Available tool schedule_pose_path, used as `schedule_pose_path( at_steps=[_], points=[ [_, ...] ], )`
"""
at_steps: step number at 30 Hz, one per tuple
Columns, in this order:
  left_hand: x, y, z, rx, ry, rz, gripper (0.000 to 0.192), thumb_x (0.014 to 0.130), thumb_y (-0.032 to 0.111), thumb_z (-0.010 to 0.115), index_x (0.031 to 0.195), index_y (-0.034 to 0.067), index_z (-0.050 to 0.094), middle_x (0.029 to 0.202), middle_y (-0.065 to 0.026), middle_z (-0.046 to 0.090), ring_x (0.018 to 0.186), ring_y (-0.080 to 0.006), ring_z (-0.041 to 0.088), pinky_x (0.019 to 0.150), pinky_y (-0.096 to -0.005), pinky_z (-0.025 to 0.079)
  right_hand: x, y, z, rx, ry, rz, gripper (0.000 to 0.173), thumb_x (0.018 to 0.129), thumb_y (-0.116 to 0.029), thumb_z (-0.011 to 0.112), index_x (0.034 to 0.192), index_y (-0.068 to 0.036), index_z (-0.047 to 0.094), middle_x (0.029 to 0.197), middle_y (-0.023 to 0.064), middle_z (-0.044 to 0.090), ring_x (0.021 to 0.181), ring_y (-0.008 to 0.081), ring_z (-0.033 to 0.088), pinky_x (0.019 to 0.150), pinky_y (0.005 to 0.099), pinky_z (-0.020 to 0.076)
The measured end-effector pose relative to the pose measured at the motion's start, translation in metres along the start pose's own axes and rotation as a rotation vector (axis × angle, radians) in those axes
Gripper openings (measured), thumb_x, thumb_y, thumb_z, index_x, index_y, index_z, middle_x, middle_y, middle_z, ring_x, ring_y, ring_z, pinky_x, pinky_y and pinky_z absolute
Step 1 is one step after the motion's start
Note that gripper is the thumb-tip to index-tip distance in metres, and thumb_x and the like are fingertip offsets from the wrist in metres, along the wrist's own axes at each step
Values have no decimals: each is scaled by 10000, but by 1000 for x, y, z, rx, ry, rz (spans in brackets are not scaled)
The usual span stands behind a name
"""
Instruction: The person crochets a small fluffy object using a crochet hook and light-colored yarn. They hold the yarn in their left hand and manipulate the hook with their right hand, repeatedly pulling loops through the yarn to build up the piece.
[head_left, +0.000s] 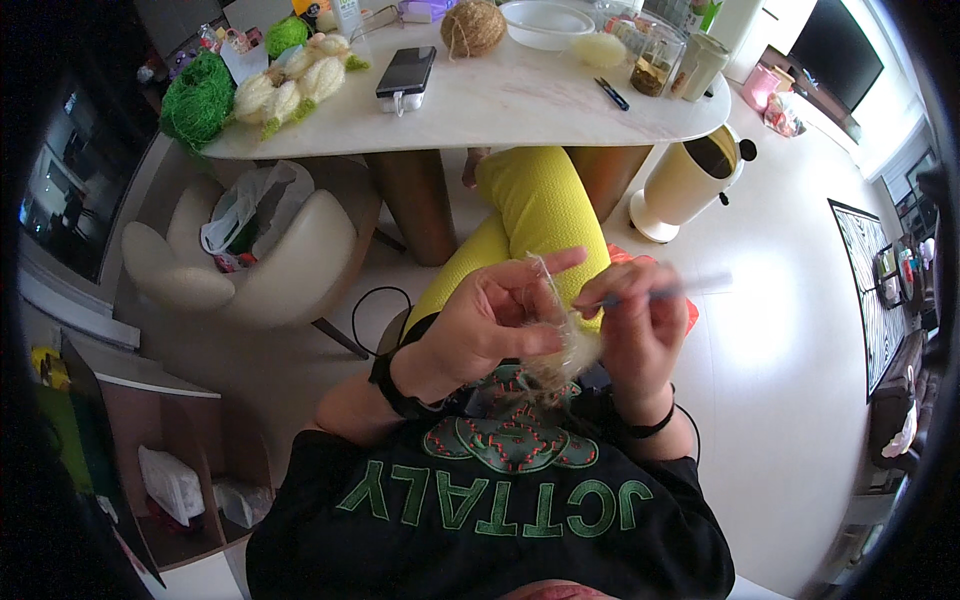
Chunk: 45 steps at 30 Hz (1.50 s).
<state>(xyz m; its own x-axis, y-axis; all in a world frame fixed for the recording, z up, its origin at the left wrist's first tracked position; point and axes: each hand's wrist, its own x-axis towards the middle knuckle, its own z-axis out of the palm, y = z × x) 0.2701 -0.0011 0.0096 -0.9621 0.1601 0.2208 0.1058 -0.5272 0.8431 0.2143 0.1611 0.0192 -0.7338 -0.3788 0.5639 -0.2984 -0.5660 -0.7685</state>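
Observation:
My left hand (480, 315) pinches a small fuzzy beige crocheted piece (559, 367) between thumb and fingers, above my lap. A strand of pale yarn (551, 281) runs over its raised index finger. In my right hand (641, 315) is a slim crochet hook (694, 285), its handle blurred by motion. The hook's tip end lies close to the work; whether it sits inside a loop I cannot tell. On the table, a ball of brown yarn (474, 28) stands at the back.
The marble-look table (510, 112) carries green yarn (197, 101), a cream crocheted bundle (292, 82), a phone (406, 71), a pen (612, 94) and a glass jar (657, 67). A chair (300, 262) holding a plastic bag stands left, a cream bin (679, 180) right.

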Motion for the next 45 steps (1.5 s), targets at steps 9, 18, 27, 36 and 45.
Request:
schedule_pose_path(
  at_steps=[9, 18, 27, 36, 45],
  points=[
    [1, 12, 0, -148, -59, -142, 691, 771, -34, 671, 1380, -25, 345, 792, 8, 601, 733, -45, 549, 679, -179, 427, 10, 1, -8, -368, -169, -378, 39, 908, -47, 518, 893, -50, 554, 862, 101, 617, 833, 210, 593, 695, 309, 464],
    [-3, 1, 10, 1, 76, 17, 756, 753, -55, 688, 1410, 45, 327, 828, -8, 612, 788, -57, 567, 732, -199, 456, 4, -5, -2, -701, -156, -411, 122, 786, -126, 649, 895, -73, 656, 917, 82, 639, 784, 187, 586, 676, 300, 463],
    [-1, 7, 4, -22, 35, -82, 750, 754, -39, 695, 1404, 30, 329, 936, -29, 623, 862, -59, 571, 770, -202, 466, 2, 8, -9, 35, -90, 126, 81, 905, -78, 553, 948, -25, 597, 926, 108, 648, 843, 187, 619, 770, 316, 487],
    [-7, 33, 1, 201, 97, -77, 126, 754, -12, 686, 872, -1, 643, 1213, -179, 564, 856, -45, 569, 696, -189, 454, 4, -5, -7, 29, -162, 22, 62, 973, -91, 418, 1007, -40, 412, 910, 216, 618, 844, 265, 636, 782, 370, 499],
    [-7, 33, 2, 434, 148, 4, 99, 766, -13, 680, 861, -3, 654, 1287, -225, 510, 729, 28, 491, 628, -162, 397, 2, -8, -5, -463, -251, -382, 70, 875, 14, 450, 927, -27, 473, 846, 188, 654, 738, 302, 668, 667, 354, 529]
  ],
)
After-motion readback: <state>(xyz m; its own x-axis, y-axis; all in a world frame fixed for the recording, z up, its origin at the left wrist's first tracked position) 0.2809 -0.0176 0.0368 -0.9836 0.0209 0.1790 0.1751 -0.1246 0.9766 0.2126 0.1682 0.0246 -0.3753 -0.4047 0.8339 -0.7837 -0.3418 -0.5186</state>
